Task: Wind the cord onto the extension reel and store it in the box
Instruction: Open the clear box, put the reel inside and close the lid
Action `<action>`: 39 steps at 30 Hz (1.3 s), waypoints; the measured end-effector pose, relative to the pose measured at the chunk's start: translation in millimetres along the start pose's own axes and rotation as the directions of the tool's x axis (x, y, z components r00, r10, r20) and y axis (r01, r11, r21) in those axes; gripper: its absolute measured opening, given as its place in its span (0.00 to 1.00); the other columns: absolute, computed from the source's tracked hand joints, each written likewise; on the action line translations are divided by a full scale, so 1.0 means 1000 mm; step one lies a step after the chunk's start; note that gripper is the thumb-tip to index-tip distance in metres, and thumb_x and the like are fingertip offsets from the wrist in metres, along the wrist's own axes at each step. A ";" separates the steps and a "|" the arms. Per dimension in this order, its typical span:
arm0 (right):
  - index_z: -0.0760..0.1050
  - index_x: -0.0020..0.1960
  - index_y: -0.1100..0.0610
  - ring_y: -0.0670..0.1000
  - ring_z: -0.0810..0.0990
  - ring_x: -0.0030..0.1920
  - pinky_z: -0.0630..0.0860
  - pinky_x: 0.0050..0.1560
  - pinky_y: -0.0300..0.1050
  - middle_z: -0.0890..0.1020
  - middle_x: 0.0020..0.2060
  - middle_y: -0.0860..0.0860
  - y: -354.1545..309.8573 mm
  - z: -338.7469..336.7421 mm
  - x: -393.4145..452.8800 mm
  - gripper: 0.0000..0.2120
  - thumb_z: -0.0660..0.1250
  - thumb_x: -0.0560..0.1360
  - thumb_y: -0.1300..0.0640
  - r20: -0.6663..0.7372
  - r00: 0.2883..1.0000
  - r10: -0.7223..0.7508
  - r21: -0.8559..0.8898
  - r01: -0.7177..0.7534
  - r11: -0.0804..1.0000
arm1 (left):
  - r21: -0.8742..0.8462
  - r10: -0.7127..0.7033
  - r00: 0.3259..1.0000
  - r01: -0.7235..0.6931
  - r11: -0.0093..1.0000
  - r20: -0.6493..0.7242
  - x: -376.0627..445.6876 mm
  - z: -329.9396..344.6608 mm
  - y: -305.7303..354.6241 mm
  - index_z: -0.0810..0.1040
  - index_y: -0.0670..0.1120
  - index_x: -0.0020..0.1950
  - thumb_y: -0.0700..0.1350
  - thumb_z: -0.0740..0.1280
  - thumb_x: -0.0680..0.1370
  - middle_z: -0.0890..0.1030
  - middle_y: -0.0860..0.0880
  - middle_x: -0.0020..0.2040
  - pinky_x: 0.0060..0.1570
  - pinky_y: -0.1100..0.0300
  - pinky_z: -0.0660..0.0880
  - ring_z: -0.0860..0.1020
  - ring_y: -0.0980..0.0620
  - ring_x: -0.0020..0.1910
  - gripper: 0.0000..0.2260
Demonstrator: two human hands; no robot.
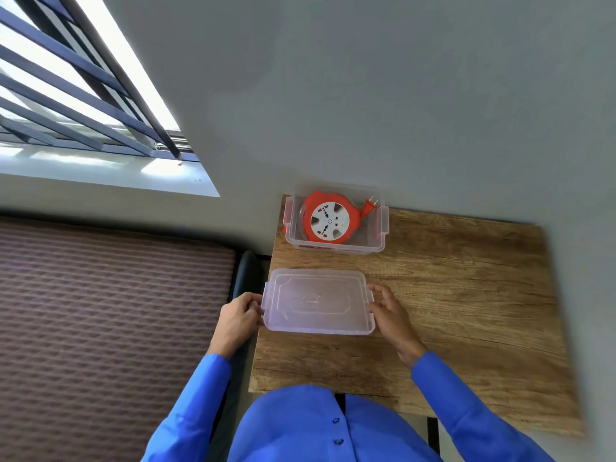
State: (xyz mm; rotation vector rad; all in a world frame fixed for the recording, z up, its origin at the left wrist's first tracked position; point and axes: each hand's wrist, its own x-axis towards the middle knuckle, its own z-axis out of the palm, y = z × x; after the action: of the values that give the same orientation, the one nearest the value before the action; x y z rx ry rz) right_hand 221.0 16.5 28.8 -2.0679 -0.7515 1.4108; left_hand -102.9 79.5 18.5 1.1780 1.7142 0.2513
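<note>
Wood-grain tabletop (466,295) is set against a grey wall, with a barred window (76,95) and a patterned bed (110,311) to the left. A clear lid (316,301) is gripped at its ends by the left hand (238,315) and right hand (391,311). Beyond it, the orange extension reel (330,220), cord wound, is seated in the open box (380,241).

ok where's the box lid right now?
Head view: the clear lid is near the wooden table's left edge, held at its short ends by the left hand and right hand, just in front of the open box containing the reel.
</note>
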 end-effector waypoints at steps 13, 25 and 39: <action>0.86 0.61 0.55 0.47 0.88 0.46 0.84 0.48 0.39 0.89 0.46 0.50 -0.033 -0.050 -0.016 0.15 0.80 0.75 0.61 -0.162 0.953 -0.254 0.012 0.260 0.966 | 0.140 0.430 0.896 -0.414 0.899 -0.108 -0.009 -0.009 0.068 0.80 0.43 0.68 0.47 0.74 0.84 0.85 0.51 0.54 0.52 0.60 0.82 0.81 0.63 0.46 0.14; 0.84 0.63 0.39 0.55 0.90 0.48 0.89 0.45 0.53 0.91 0.47 0.48 -0.094 -0.068 0.021 0.12 0.75 0.81 0.50 -0.307 0.870 -0.385 0.142 0.442 0.886 | -0.055 0.393 0.892 -0.414 0.908 -0.225 0.029 0.001 0.123 0.76 0.50 0.69 0.50 0.73 0.85 0.84 0.56 0.58 0.50 0.72 0.76 0.83 0.67 0.53 0.14; 0.88 0.51 0.57 0.48 0.82 0.38 0.79 0.41 0.44 0.84 0.36 0.47 -0.131 -0.056 0.123 0.11 0.75 0.78 0.50 -0.378 0.869 -0.319 -0.289 0.217 0.932 | -0.091 0.120 0.912 -0.168 0.981 -0.392 0.105 0.025 0.161 0.85 0.45 0.66 0.50 0.76 0.82 0.85 0.52 0.48 0.41 0.77 0.70 0.81 0.64 0.43 0.15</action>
State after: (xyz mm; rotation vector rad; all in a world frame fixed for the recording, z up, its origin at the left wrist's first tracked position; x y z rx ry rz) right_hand 290.7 189.0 56.7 -2.2304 -1.0112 0.7113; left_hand 8.9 235.7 44.3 1.2218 1.9167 0.7120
